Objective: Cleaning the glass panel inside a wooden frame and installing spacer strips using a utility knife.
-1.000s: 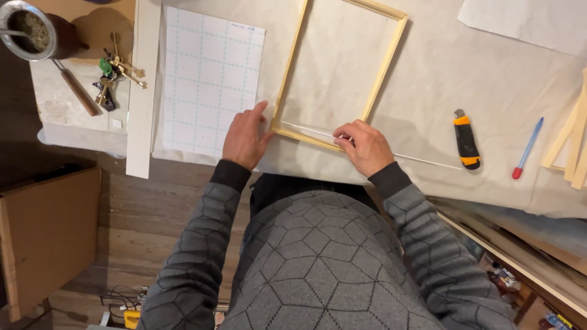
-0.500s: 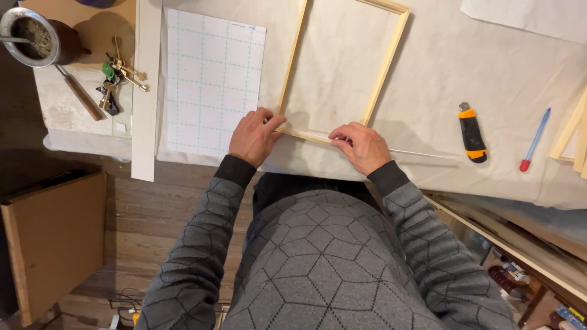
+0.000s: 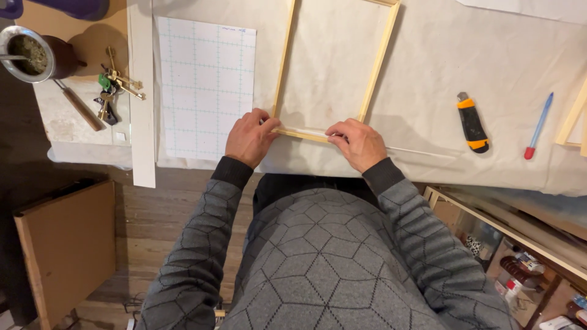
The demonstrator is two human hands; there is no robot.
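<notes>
Cloth-covered table (image 3: 428, 67): both hands press wooden frame (image 3: 376, 67) near edge.

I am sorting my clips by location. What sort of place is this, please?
Probably a home craft or framing workbench. Both hands, the left hand and the right hand, press on a light wooden frame over a cloth-covered table, with a utility knife and a gridded sheet nearby.

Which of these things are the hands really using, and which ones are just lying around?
In use:
- wooden frame, on the cloth-covered table
- thin white strip along its near bar
- left hand and right hand, both pressing on that bar

Just lying about:
- grid sheet
- utility knife
- blue pen
- keys
- cup
</notes>
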